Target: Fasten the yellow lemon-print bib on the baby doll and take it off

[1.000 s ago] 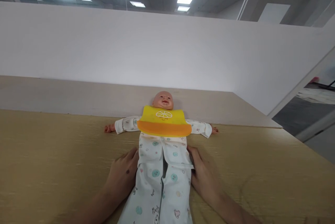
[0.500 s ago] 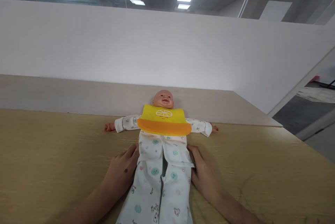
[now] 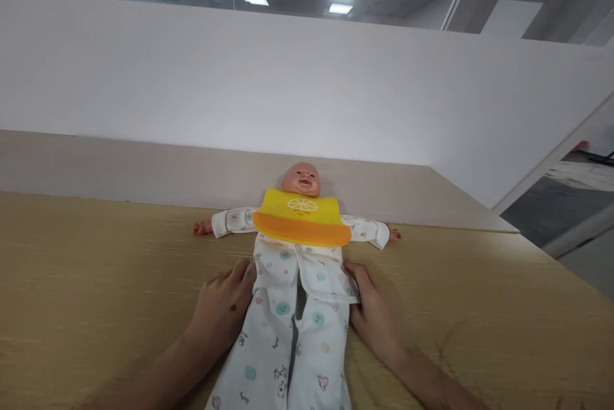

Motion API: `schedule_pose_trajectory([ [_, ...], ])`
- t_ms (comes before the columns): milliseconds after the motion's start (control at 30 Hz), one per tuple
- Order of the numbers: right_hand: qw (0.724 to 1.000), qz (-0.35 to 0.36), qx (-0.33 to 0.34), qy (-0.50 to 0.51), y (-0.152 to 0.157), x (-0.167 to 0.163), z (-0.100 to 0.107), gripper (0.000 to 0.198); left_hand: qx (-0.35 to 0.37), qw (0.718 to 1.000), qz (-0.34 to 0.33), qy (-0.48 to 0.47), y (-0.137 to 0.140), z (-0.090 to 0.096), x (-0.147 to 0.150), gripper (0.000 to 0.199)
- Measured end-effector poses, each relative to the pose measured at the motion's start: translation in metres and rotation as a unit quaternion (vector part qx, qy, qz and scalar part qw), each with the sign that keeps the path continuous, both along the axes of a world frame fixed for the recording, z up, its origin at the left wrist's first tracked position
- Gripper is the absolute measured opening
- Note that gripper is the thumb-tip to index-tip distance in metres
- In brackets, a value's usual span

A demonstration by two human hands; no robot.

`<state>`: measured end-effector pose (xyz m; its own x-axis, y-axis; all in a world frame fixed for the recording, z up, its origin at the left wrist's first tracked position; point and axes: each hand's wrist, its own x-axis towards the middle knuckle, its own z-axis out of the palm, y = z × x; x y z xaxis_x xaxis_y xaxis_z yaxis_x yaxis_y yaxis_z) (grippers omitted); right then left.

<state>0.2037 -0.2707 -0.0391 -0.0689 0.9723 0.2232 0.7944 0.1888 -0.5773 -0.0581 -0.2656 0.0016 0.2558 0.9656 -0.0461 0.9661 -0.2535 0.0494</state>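
A baby doll (image 3: 301, 180) lies on its back on a wooden table (image 3: 96, 269), arms spread. It wears a white printed onesie (image 3: 283, 327) and a yellow and orange bib (image 3: 301, 218) over the chest. My left hand (image 3: 224, 311) lies flat against the left side of the onesie at the waist. My right hand (image 3: 371, 314) presses on the right side, fingers at the edge of the cloth. The onesie's front is parted down the middle between the legs.
A white partition wall (image 3: 240, 90) rises behind the table. The table's right edge (image 3: 551, 256) drops to a grey floor at the far right. Ceiling lights show above.
Both hands stay at the doll's waist. The view has tilted slightly, and the onesie's legs have drawn a little closer together.
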Motion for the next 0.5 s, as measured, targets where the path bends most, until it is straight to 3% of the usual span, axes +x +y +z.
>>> schedule_pose_trajectory([
  [133, 0.998, -0.005, -0.039, -0.057, 0.0016, 0.0021, 0.0048, 0.053, 0.011, 1.0, 0.008, 0.007, 0.0004, -0.0011, -0.0024, 0.025],
  [333, 0.996, 0.001, -0.038, -0.08, 0.0017, 0.001, 0.0055, 0.053, -0.01, 1.0, 0.008, 0.009, -0.0003, 0.0004, 0.0002, 0.026],
  [433, 0.994, 0.007, 0.007, -0.113, -0.0007, 0.0003, 0.0034, 0.055, -0.026, 1.0, 0.011, 0.008, -0.0005, 0.0013, 0.0015, 0.029],
  [500, 0.986, 0.031, 0.075, -0.143, -0.0035, 0.0001, 0.0019, 0.061, -0.03, 0.999, 0.013, 0.007, -0.0003, 0.0017, 0.002, 0.03],
])
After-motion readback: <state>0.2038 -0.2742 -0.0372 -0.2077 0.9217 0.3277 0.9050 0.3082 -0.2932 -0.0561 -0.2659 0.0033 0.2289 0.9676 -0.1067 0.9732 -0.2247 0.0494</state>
